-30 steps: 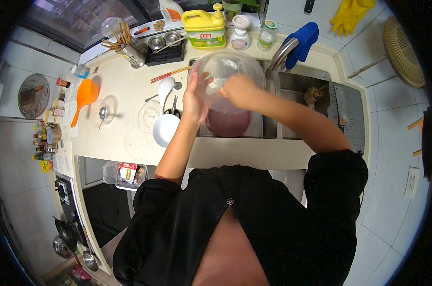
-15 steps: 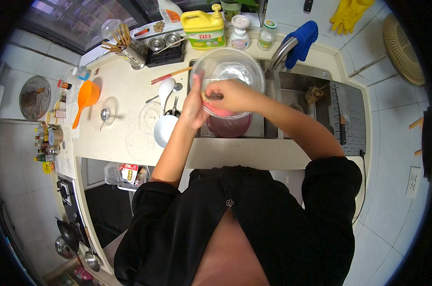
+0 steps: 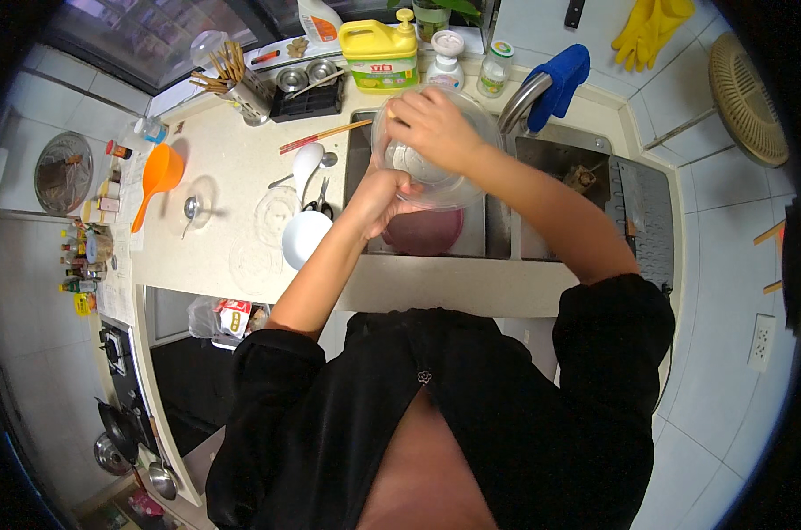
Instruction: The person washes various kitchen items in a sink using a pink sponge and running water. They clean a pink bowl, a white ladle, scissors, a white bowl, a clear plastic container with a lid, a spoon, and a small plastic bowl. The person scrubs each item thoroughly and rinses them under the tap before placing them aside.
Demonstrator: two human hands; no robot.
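Note:
My left hand (image 3: 385,201) grips the near left rim of a clear plastic bowl (image 3: 445,190), tilted above the left sink basin. Curled over the bowl's far left rim is my right hand (image 3: 436,128). Its fingers are closed on a small sponge (image 3: 392,114); only a yellowish edge shows, the rest being hidden by the fingers. Below the clear bowl, a dark pink basin (image 3: 423,234) sits in the sink, partly covered from view.
Left of the sink lie a white bowl (image 3: 306,240), scissors (image 3: 321,201), a white spoon (image 3: 308,164) and chopsticks (image 3: 325,136). Behind stand a yellow detergent jug (image 3: 378,62), a pump bottle (image 3: 445,62) and a jar (image 3: 495,71). A blue cloth (image 3: 563,84) hangs on the faucet (image 3: 524,102).
My right hand has moved from the bowl's near left side to its far left rim. My left hand has shifted toward the near rim, and the bowl has turned and tilted.

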